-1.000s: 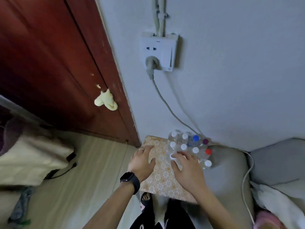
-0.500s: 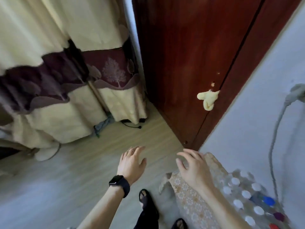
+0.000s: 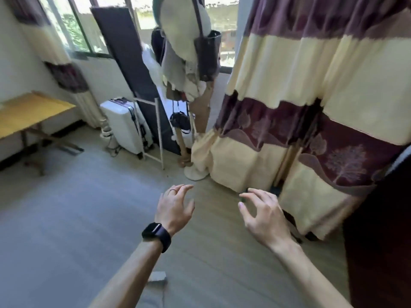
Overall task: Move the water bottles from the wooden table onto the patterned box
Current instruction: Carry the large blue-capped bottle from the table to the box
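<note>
I see no bottles and no box in this view; they are out of the picture. The desk (image 3: 33, 112) stands at the far left, by the wall, and its left part is cut off by the edge. The top that I can see is bare wood, a little blurred.

Both hands are in the air over the floor (image 3: 66, 218), well apart from the desk. The left hand (image 3: 174, 210) is open, fingers spread and a little curved, with a ring on one finger and a dark watch (image 3: 156, 235) on the wrist. The right hand (image 3: 264, 215) is also open, fingers curled loosely, and it grips nothing.

Right of the hands hangs a curtain (image 3: 311, 107) with cream and dark red bands, reaching the floor. Behind, near the window (image 3: 73, 25), stand a white suitcase (image 3: 124, 125) and a dark panel (image 3: 129, 70) leaning. A rack (image 3: 184, 52) carries clothes and bags; what exactly hangs there I cannot make out. A small grey thing (image 3: 158, 276) lies on the floor between my forearms.
</note>
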A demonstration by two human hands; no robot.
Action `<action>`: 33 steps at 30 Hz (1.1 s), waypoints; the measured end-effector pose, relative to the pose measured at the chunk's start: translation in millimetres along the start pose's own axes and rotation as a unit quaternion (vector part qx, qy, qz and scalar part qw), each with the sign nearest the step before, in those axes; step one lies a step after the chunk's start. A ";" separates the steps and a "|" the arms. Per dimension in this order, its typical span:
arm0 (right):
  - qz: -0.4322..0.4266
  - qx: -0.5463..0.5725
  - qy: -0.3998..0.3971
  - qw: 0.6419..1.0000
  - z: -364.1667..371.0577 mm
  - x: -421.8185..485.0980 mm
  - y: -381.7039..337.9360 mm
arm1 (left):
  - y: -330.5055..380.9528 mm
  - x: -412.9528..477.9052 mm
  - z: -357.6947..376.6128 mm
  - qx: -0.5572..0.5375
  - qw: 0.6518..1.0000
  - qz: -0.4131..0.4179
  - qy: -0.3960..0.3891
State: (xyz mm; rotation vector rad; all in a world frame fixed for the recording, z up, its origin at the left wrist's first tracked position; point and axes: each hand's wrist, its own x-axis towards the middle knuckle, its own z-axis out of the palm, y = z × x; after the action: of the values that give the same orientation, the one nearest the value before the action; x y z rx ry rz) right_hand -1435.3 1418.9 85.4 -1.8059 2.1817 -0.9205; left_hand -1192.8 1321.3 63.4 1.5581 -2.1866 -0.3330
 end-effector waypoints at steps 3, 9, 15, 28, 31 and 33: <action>-0.055 0.005 0.007 0.998 25.2 63.7 -53.1 | -45.9 39.0 -36.2 -0.001 0.999 -0.025 0.042; -0.126 0.024 0.010 0.992 66.9 172.9 -138.6 | -120.3 114.4 -105.9 0.010 0.993 -0.055 0.107; -0.174 0.033 0.002 0.984 86.5 277.5 -190.3 | -162.5 206.5 -149.2 0.024 0.985 -0.069 0.154; -0.316 0.093 -0.067 0.942 163.5 507.2 -267.4 | -222.7 356.3 -193.5 0.038 0.943 -0.214 0.253; -0.341 0.115 -0.088 0.929 186.5 538.2 -299.8 | -246.1 362.1 -207.0 0.059 0.930 -0.247 0.265; -0.363 0.128 -0.105 0.917 206.7 554.7 -323.9 | -266.6 365.0 -218.4 0.071 0.918 -0.270 0.282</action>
State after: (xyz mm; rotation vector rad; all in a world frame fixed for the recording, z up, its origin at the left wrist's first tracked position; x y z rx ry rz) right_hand -1206.1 803.0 238.8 -2.4628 1.1771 -0.9998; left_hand -966.0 899.8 215.0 2.0175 -1.3465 0.1182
